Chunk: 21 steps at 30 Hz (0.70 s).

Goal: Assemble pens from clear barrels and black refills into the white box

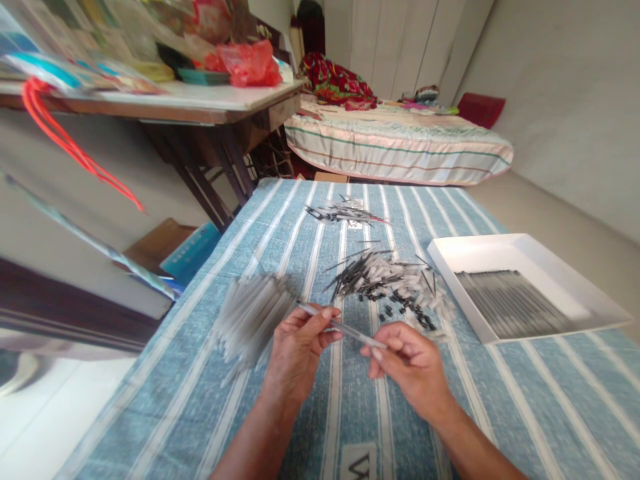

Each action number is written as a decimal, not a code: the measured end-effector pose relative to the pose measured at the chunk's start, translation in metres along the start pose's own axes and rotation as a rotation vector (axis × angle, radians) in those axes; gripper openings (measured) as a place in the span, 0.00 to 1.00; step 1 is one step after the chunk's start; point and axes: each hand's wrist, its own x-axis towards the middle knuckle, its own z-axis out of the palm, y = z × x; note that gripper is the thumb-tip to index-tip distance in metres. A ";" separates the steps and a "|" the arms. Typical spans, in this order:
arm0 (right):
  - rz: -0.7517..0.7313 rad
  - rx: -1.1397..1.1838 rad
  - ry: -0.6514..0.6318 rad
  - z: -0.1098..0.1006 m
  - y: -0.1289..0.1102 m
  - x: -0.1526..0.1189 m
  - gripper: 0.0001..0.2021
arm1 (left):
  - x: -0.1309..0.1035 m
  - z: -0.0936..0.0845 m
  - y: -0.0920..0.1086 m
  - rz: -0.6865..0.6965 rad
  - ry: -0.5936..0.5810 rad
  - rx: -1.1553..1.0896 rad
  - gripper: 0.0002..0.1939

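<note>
Between my two hands a slim translucent pen [353,332] is held at a slant over the table. My left hand [305,333] pinches its upper left part, where a dark tip shows at the end. On its lower right end the fingers of my right hand [407,363] are closed. Just left of my left hand lies a pile of grey translucent pen barrels [253,317], blurred. Beyond my hands is a heap of black refills [357,272], with whitish small parts [395,272] and little black plugs [417,313] beside it.
A white box [545,257] at the right holds a row of pens [510,303]. Further back on the striped tablecloth [290,220] lies a small bunch of thin dark sticks [345,213]. A side table [240,100] with bags stands left, a bed [400,147] behind.
</note>
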 end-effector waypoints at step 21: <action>-0.181 -0.207 0.103 0.003 0.010 0.010 0.04 | 0.001 0.004 -0.010 -0.048 0.007 0.029 0.06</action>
